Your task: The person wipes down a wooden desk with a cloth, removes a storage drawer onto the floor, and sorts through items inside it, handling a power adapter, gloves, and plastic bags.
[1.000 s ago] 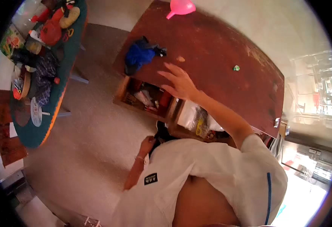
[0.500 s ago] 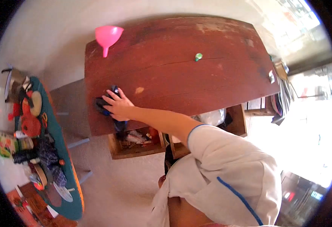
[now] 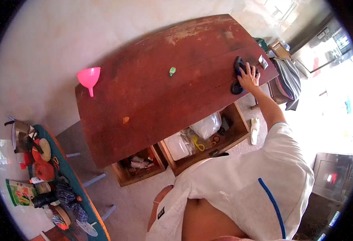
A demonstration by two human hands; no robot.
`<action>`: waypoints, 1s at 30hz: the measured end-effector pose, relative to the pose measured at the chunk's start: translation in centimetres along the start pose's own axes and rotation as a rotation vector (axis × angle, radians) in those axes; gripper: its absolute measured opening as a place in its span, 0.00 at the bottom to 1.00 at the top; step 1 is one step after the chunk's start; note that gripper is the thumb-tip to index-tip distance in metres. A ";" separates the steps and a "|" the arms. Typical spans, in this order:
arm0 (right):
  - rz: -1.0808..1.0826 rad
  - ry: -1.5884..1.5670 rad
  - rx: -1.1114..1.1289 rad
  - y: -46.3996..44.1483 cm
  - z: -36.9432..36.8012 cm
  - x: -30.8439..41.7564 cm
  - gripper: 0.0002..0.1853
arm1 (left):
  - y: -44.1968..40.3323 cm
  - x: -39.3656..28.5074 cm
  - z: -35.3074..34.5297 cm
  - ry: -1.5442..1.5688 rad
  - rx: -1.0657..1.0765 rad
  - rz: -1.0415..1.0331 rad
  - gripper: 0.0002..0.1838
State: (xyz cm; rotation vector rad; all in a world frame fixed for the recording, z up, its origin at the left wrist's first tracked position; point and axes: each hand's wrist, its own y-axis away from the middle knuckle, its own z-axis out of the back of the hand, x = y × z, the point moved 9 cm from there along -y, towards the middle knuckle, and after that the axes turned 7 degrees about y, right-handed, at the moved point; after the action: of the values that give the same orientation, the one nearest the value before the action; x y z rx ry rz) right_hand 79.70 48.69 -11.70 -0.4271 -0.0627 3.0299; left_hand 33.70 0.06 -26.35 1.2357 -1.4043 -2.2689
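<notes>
My right hand [image 3: 249, 78] presses down with spread fingers on a bunched black-and-blue cloth [image 3: 239, 64] at the right end of the red-brown wooden table [image 3: 156, 104]. Parts of the cloth stick out above and below the hand. Just to its right lies a small silvery packet [image 3: 263, 61]. Only a bit of my left hand and wrist [image 3: 163, 195], with a thin band, shows beside my shirt; its fingers are hidden. A pink funnel [image 3: 89, 78] is at the table's far left corner, and a small green-and-white object [image 3: 172, 71] lies mid-table.
Two open drawers jut out below the near edge: a larger one [image 3: 241, 134] with plastic bags and yellow-handled scissors, and a smaller cluttered one [image 3: 140, 178]. On the left stands an ironing board [image 3: 89, 201] covered with various items. A chair with draped cloth [image 3: 289, 78] is beyond the right end.
My right hand has swept the dark cloth from the table's left end across to its right end. The view has turned and shifted, showing more of the drawers.
</notes>
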 end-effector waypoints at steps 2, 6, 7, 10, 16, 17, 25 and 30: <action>-0.053 -0.071 0.113 -0.7 -0.5 0.6 0.29 | 0.5 -5.7 2.3 -0.138 0.111 -0.119 0.12; 0.261 -0.318 -0.167 4.2 3.6 10.2 0.26 | -1.4 -19.9 12.1 0.221 0.009 -0.387 0.15; 0.389 -0.435 -0.319 6.8 5.6 13.2 0.22 | -2.3 -24.3 14.7 0.113 -0.078 -0.446 0.16; 0.786 -0.482 -0.167 13.3 8.7 21.1 0.24 | -8.2 -33.0 22.5 0.066 -0.542 -0.709 0.17; 1.047 -0.614 -0.253 12.7 7.0 19.7 0.22 | -17.3 -45.6 27.4 -0.446 -1.104 -0.758 0.21; 0.977 -0.592 -0.248 10.2 6.2 17.4 0.22 | -17.9 -47.6 26.7 -0.492 -1.138 -0.759 0.21; 0.485 -0.389 -0.181 -17.6 -0.2 3.2 0.27 | -21.0 -61.8 9.5 -0.409 -0.777 -1.073 0.12; 0.448 -0.391 -0.181 -31.0 -2.1 1.9 0.25 | -26.1 -64.9 4.5 -0.714 -0.647 -0.994 0.23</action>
State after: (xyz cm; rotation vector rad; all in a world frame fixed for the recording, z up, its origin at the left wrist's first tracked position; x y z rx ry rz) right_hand 80.80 79.75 -12.62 0.1785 -0.3045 3.5181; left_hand 77.60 52.50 -11.20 1.0154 0.0865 -3.6234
